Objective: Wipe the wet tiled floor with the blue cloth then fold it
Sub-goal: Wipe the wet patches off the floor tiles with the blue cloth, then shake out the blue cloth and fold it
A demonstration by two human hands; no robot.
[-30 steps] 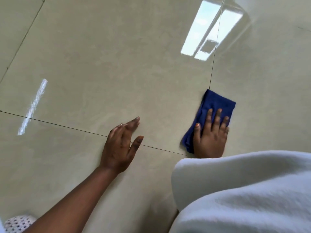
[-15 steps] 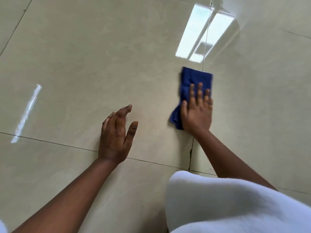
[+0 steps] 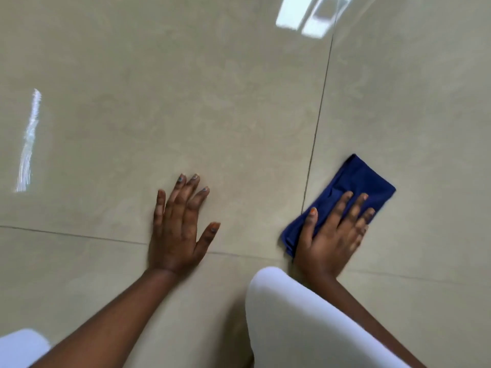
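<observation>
A folded blue cloth (image 3: 361, 181) lies flat on the glossy beige tiled floor (image 3: 186, 102), just right of a dark grout line. My right hand (image 3: 332, 235) presses palm-down on the near half of the cloth, fingers spread over it. My left hand (image 3: 180, 224) rests flat on the bare tile to the left, fingers apart, holding nothing. The cloth's near end is hidden under my right palm.
Grout lines (image 3: 318, 123) cross near my hands, one running away from me and one running left to right. My knee in white fabric (image 3: 292, 314) fills the lower right. Bright window reflections (image 3: 305, 19) shine on the tile at the top.
My right hand has slid the cloth back toward me and to the right of the grout line, after pushing it away half a second ago. My left hand stays planted.
</observation>
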